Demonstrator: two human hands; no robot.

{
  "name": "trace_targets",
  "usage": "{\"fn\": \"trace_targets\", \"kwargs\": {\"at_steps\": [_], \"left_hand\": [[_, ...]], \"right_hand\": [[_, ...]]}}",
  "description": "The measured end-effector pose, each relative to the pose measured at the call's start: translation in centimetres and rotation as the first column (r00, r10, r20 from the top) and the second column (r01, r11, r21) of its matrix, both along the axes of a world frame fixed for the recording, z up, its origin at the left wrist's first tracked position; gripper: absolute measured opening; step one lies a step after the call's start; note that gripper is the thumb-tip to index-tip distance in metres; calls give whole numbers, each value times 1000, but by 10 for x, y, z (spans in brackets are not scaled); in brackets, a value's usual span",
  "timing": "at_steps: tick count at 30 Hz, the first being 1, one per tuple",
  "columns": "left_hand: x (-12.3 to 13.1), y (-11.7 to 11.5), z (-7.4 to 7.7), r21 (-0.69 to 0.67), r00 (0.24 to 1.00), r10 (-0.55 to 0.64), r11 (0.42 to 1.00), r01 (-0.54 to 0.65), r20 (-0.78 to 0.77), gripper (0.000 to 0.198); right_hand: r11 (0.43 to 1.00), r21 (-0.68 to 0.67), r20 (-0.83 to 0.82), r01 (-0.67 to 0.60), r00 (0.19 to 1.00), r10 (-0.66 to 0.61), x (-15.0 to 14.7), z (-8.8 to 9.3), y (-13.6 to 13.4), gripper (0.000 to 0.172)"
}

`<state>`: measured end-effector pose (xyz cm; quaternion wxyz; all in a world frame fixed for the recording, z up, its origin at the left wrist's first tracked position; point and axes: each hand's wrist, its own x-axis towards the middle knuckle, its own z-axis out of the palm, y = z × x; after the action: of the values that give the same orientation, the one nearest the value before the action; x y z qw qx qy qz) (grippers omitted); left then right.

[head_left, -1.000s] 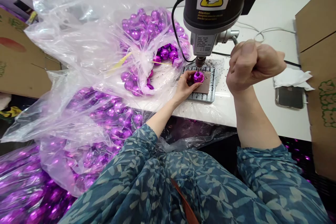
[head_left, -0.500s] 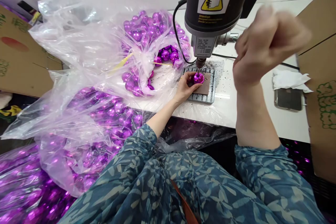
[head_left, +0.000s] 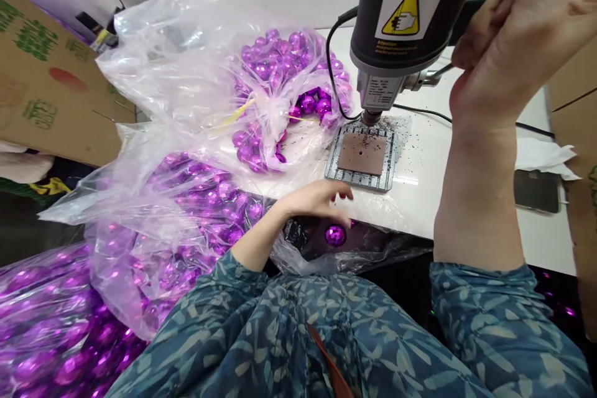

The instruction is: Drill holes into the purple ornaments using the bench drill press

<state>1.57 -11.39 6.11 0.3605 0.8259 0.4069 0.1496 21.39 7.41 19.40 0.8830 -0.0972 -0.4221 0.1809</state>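
Note:
My left hand (head_left: 317, 198) hovers over the table's front edge with its fingers spread and nothing in them. Just below it a shiny purple ball (head_left: 334, 235) sits apart from the fingers, over a dark plastic bag (head_left: 373, 249). My right hand (head_left: 513, 31) is raised high at the upper right, curled round the lever (head_left: 436, 73) of the drill press (head_left: 410, 6). Under the chuck (head_left: 372, 117), the brown pad on the metal base plate (head_left: 362, 153) lies bare.
A clear bag of purple balls (head_left: 280, 68) lies on the white table (head_left: 420, 168) left of the press, and more bagged balls (head_left: 186, 199) hang lower left. A phone (head_left: 536, 189) and tissue (head_left: 545, 155) lie right. Cardboard boxes (head_left: 46, 74) flank both sides.
My left hand took the purple ball off the brown pad, drew back to the table edge and let it go. My right hand swung upward with the lever.

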Motion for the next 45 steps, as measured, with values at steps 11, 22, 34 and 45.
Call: {"fn": "trace_targets", "kwargs": {"at_steps": [11, 22, 34, 45], "left_hand": [[-20, 227, -50, 30, 560, 776, 578, -816, 289, 15], [-38, 174, -29, -697, 35, 844, 465, -545, 535, 15], [4, 71, -18, -859, 74, 870, 493, -142, 487, 27], [26, 84, -61, -443, 513, 670, 741, -504, 537, 51]], "right_hand": [[997, 13, 118, 72, 990, -73, 7, 2, -32, 102], [993, 54, 76, 102, 991, -106, 6, 0, -26, 95], [986, 4, 143, 167, 976, -166, 6, 0, -30, 96], [989, 19, 145, 148, 978, -149, -2, -1, -31, 75]]}}
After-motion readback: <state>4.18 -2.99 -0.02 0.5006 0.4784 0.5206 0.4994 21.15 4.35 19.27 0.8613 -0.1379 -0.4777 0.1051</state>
